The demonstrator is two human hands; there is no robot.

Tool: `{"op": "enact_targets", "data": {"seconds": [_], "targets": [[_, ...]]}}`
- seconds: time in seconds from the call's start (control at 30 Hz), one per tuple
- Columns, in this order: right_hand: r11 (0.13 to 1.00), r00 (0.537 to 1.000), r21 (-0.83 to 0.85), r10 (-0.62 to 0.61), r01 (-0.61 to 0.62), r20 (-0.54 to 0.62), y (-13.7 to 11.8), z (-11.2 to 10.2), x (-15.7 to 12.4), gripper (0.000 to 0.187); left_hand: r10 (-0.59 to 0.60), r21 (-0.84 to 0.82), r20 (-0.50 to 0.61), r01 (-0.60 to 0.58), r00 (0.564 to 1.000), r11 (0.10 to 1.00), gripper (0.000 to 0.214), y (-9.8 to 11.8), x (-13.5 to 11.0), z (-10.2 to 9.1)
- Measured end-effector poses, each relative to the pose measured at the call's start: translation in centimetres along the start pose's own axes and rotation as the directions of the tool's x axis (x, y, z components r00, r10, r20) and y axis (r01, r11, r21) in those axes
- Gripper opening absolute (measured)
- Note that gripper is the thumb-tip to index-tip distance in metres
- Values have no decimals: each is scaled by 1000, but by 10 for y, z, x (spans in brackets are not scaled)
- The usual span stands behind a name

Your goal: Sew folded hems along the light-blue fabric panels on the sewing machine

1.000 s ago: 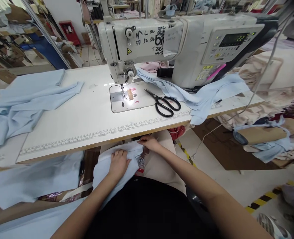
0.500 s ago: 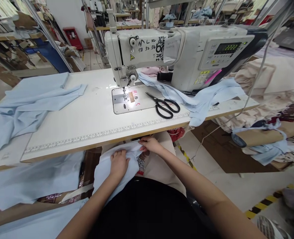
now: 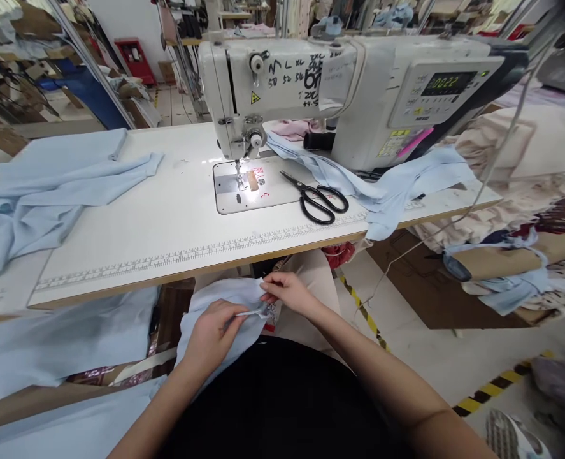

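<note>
Below the front edge of the table (image 3: 167,223), a pale blue cloth (image 3: 225,292) lay across the person's lap, well apart from the sewing machine (image 3: 311,83). The left hand (image 3: 213,331) pinched a narrow fold (image 3: 251,313) of that cloth between thumb and fingertips, with the other fingers curled in. The right hand (image 3: 289,293) pinched the same fold just beside it, fingers pressed together and the 2 hands almost touching.

Both grips looked light and took only the very edge, so the fold could have slipped out of 1 pinch and opened up. Most of the cloth hung loose down the left side of the lap. Its own weight could have dragged it toward the floor, or pulled the fold crooked between the hands.

The hands worked under the table's lip, where the light was poorer than at the lit needle plate (image 3: 244,185), so a small misalignment could have gone unnoticed. The scissors (image 3: 316,196) lay on the table near the front edge, touching a heap of blue strips (image 3: 397,185). A tug on those strips could have shifted them. A larger blue pile (image 3: 48,191) sat at the table's left.
</note>
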State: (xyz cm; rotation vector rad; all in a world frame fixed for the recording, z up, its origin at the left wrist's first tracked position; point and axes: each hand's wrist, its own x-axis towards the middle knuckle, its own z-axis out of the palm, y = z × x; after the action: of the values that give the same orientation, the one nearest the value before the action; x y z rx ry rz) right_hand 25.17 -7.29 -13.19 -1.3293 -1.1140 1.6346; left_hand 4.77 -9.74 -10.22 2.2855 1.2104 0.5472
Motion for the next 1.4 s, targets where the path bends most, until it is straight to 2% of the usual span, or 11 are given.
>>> {"op": "enact_targets", "data": {"seconds": [0.07,0.13,0.23,0.33,0.43,0.77,1.17,1.4], "targets": [[1000,999,27,-16,15,49,-5,10,-18,34,146,-58,-127,-154,981,986,18,10,-8,-10],[999,996,45,-27,23,82,-11,19,-36,32,263,-58,-246,-285,933,957,18,17,-12,-15],[986,985,-59,-151,157,85,-21,25,-58,19,346,-27,-314,-373,884,927,19,22,-14,-13],[910,941,-238,-323,338,99,-27,26,-73,17,412,15,-332,-431,849,902,18,22,-16,-8],[874,923,-297,-366,384,119,-29,26,-81,17,428,60,-337,-434,839,899,18,22,-19,-6],[855,921,-343,-358,390,155,-27,29,-91,19,421,108,-362,-412,831,905,22,24,-24,-4],[833,898,-337,-414,439,146,-20,28,-94,20,409,69,-318,-409,855,910,22,27,-26,-3],[829,900,-351,-406,436,158,-23,29,-97,23,414,57,-307,-418,857,907,20,27,-25,-2]]}}
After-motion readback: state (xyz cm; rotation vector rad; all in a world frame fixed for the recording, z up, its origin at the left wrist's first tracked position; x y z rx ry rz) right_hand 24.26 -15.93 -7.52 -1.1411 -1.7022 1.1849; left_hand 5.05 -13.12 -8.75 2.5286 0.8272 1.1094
